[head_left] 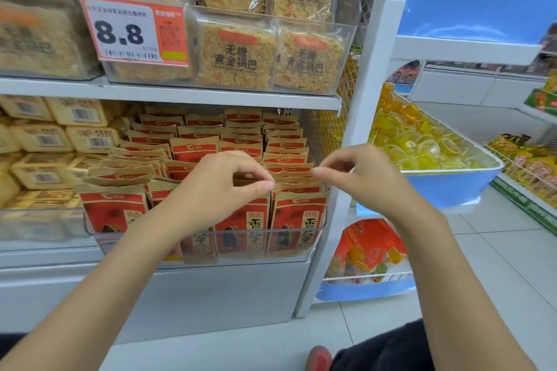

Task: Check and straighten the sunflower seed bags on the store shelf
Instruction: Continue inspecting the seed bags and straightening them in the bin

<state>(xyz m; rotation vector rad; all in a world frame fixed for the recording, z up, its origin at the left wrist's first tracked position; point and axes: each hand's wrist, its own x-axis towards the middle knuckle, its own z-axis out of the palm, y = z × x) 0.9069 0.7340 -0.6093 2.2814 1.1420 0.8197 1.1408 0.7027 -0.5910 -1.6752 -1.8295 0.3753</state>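
Red-and-kraft paper sunflower seed bags (pixel 297 214) stand upright in a clear plastic shelf bin (pixel 289 231), their top edges running side to side just under both hands. The left hand (pixel 217 190) pinches a bag top with its fingers (pixel 260 186), beside the right-hand column. The right hand (pixel 364 178) brings thumb and forefinger together over that column; whether they hold anything I cannot tell. Bags read "洽洽 香瓜子"; the orange price tag (pixel 135 30) above, "8.8"; the clear rice-crust packs (pixel 238 54), "无糖 黄金锅巴".

White metal shelving (pixel 180 93) rises above the fingers (pixel 321 172), blue bins (pixel 452 187) to their right, pale tiled floor (pixel 497 265) below.
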